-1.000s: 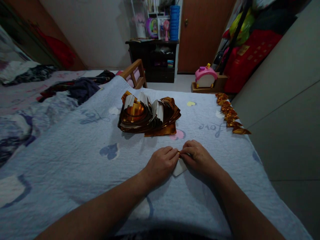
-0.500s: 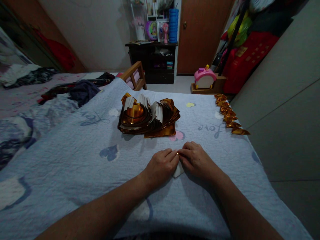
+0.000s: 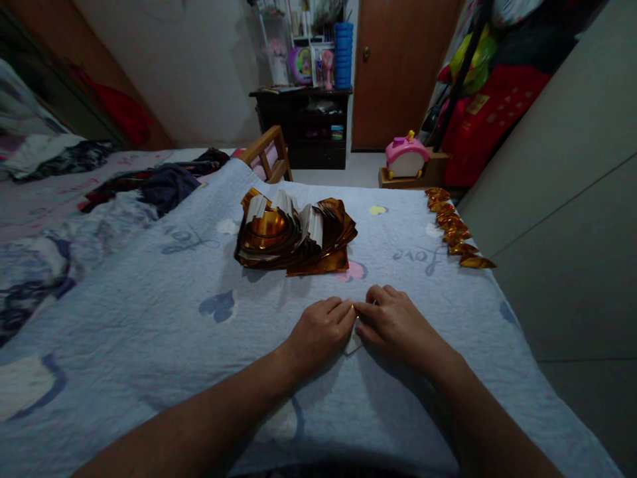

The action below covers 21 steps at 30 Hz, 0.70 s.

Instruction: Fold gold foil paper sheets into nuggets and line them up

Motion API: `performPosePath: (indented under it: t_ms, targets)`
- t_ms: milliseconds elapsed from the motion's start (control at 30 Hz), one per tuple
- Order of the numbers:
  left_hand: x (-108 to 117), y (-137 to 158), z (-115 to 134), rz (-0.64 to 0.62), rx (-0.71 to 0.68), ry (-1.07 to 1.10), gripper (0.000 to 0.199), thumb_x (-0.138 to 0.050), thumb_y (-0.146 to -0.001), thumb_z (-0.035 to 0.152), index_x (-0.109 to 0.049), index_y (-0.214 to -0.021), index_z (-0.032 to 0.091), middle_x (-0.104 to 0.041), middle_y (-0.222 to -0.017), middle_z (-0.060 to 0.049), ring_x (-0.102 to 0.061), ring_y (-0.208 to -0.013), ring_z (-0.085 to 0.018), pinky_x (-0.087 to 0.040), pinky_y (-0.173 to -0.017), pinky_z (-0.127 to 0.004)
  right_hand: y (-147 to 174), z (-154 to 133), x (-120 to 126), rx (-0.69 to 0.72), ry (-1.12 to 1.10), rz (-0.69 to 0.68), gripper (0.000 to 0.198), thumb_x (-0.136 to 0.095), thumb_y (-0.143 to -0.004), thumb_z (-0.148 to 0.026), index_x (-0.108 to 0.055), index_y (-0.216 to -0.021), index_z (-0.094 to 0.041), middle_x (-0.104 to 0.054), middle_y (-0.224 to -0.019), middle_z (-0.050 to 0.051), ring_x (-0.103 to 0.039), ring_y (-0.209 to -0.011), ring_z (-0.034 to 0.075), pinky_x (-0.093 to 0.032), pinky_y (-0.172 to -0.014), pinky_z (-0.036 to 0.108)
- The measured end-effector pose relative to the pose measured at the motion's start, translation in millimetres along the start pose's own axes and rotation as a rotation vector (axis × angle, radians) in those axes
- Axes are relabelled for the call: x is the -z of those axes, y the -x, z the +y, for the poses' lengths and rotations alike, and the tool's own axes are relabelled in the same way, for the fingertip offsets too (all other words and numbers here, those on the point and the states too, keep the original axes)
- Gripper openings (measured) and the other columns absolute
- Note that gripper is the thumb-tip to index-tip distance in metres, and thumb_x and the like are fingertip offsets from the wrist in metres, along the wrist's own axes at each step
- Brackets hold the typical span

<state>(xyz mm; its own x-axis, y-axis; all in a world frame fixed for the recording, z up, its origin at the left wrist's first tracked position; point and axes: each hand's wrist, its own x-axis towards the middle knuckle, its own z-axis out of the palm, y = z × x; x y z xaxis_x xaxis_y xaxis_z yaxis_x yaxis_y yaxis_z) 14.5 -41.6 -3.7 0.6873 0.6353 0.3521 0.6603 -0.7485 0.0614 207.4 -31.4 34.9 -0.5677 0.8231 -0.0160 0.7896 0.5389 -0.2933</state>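
Observation:
Close together on the bed, my left hand (image 3: pixel 322 328) and my right hand (image 3: pixel 391 320) grip one small sheet of foil paper (image 3: pixel 353 343). Its white side shows below my fingers, and a glint of gold shows between the fingertips. Most of the sheet is hidden under both hands. Fingers of each hand are bent and pressed together on it. Beyond them lies a thick curled stack of gold foil paper (image 3: pixel 266 229), white on the inner faces. Along the right edge of the bed runs a row of folded gold foil pieces (image 3: pixel 455 232), overlapping one another.
A pale blue sheet (image 3: pixel 149 345) with hearts covers the bed. Crumpled clothes (image 3: pixel 169 187) lie at the left. A wooden rail (image 3: pixel 269 156) stands at the far edge, and a grey panel (image 3: pixel 562 252) rises along the right side.
My right hand's fingers have shifted slightly on the foil paper, with a little more bend in them. My left hand stays nearly in place. The view has tilted very slightly.

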Motion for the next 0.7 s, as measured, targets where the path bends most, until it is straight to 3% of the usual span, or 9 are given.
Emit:
performPosePath:
  t_ms: [133, 500, 700]
  targets:
    - [-0.2, 0.9, -1.1, -0.022, -0.007, 0.002, 0.017, -0.051, -0.099, 0.018, -0.064, -0.108, 0.011, -0.071, -0.099, -0.008, -0.065, -0.092, -0.023, -0.06, -0.078, -0.036, 3.2, -2.7, 5.1, -0.047, -0.009, -0.036, 0.021, -0.074, -0.085, -0.036, -0.074, -0.101, -0.023, -0.063, -0.099, 0.009, -0.054, -0.089, 0.023, -0.04, -0.077, 0.035]
    - [1.0, 0.7, -0.7, -0.029, -0.003, -0.003, 0.017, -0.049, -0.1, 0.016, -0.065, -0.105, 0.013, -0.071, -0.099, -0.009, -0.064, -0.091, -0.023, -0.059, -0.076, -0.035, 8.9, 1.3, 9.6, -0.04, -0.109, -0.04, 0.012, -0.076, -0.083, -0.025, -0.073, -0.093, -0.021, -0.062, -0.093, 0.009, -0.058, -0.086, 0.024, -0.047, -0.078, 0.038]
    - [0.1, 0.8, -0.7, -0.035, -0.003, 0.011, 0.016, -0.051, -0.099, 0.017, -0.064, -0.107, 0.012, -0.071, -0.1, -0.009, -0.064, -0.092, -0.023, -0.059, -0.076, -0.035, 10.0, -0.4, 13.4, -0.065, -0.111, -0.092, 0.025, -0.077, -0.08, -0.022, -0.073, -0.105, -0.022, -0.062, -0.1, 0.011, -0.059, -0.092, 0.027, -0.05, -0.082, 0.042]
